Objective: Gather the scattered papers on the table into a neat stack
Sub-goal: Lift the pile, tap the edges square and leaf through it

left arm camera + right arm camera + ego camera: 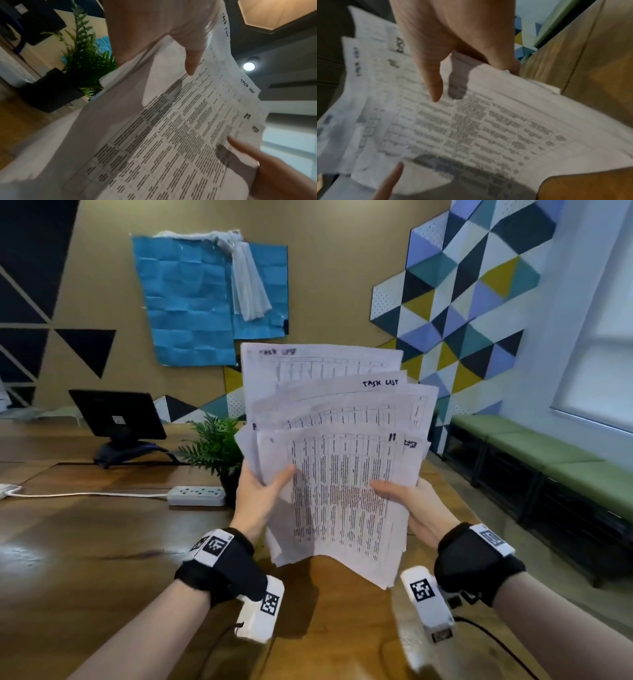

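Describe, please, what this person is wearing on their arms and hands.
Both forearms are bare, with no sleeves. Each wrist carries a black fabric strap bearing white blocks printed with black square code markers. A white camera unit with another marker hangs under each wrist, and a thin black cable trails from it. The left hand and right hand are ungloved.

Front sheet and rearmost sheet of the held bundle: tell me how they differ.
The front sheet sits lowest in the fan, and its table is dense with print; both thumbs press on it. The rearmost sheet rises highest, shows a handwritten "TASK LIST" heading top left, and its grid looks faint. Both are white printed tables held by the left hand and right hand.
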`<state>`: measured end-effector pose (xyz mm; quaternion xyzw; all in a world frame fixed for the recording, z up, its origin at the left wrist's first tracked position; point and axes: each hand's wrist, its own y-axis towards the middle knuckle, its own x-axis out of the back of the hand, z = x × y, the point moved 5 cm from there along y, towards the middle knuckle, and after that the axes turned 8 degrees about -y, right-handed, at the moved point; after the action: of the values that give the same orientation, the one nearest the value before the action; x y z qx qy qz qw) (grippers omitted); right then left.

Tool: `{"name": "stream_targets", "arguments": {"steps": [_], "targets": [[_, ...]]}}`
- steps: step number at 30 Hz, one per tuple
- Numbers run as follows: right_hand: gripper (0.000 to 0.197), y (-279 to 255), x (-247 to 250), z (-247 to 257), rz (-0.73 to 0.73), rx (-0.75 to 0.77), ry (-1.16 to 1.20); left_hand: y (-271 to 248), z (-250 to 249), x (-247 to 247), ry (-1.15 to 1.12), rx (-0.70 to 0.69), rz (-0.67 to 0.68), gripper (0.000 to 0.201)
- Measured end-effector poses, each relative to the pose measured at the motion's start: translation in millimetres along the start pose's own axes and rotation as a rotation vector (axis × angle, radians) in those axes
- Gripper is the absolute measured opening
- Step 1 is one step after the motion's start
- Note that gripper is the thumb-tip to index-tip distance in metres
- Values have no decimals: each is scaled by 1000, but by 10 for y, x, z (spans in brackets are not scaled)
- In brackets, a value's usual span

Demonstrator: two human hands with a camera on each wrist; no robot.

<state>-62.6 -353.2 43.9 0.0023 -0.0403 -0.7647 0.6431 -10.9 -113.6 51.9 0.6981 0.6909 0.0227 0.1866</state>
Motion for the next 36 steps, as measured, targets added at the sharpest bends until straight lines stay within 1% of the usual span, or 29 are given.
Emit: {"name": "stream_targets", "arguments": {"steps": [2,3,6,7,9,10,11,13,14,17,18,20,21,22,24,26,27,28,29,30,31,32,36], "targets": [[50,19,-77,62,16,12,-7,5,-8,-52,58,-17,41,49],[51,26,-86,92,12,19,-7,26,14,-38,89,-25,31,44],[53,46,-3,154,-10,31,61,74,24,30,60,-27,-25,34],[52,43,-9,170,0,33,58,73,30,41,65,-11,-30,35],[45,32,-65,180,3,40,21,63,69,32,84,7,-12,56],[40,25,-93,172,-11,35,28,46,69,15,97,1,-9,62],[35,22,-111,162,-30,28,55,33,60,4,126,-12,-22,59],[26,14,-137,182,-56,39,107,1,30,-29,153,-63,-69,43],[24,8,-151,206,-69,53,116,-38,-8,-73,146,-93,-72,38],[22,2,-215,272,-73,93,111,-170,-164,-194,218,-200,-71,37],[23,1,-220,280,-65,93,103,-183,-182,-198,232,-222,-68,32],[35,18,-161,297,-67,102,67,-161,-170,-156,251,-202,-41,21],[43,32,-117,304,-79,106,49,-132,-117,-119,268,-175,-23,22],[47,49,-88,298,-89,101,40,-124,-75,-90,294,-150,-11,28],[45,62,-121,281,-77,87,13,-124,23,-53,336,-111,11,43],[44,60,-195,265,-49,60,1,-147,79,-32,301,-82,12,53],[45,66,-204,257,-53,50,17,-151,106,0,283,-59,-5,53],[46,76,-179,249,-78,46,34,-145,142,39,262,-42,-16,45],[48,86,-146,244,-109,37,49,-148,178,66,221,-14,-4,34],[51,104,-121,225,-123,29,58,-161,219,70,173,32,22,28],[54,109,-131,205,-110,17,58,-172,266,65,137,81,48,30],[54,120,-150,182,-94,6,48,-184,289,44,128,107,67,34],[29,87,-170,210,-89,9,46,-178,265,-15,108,52,47,42]]}}
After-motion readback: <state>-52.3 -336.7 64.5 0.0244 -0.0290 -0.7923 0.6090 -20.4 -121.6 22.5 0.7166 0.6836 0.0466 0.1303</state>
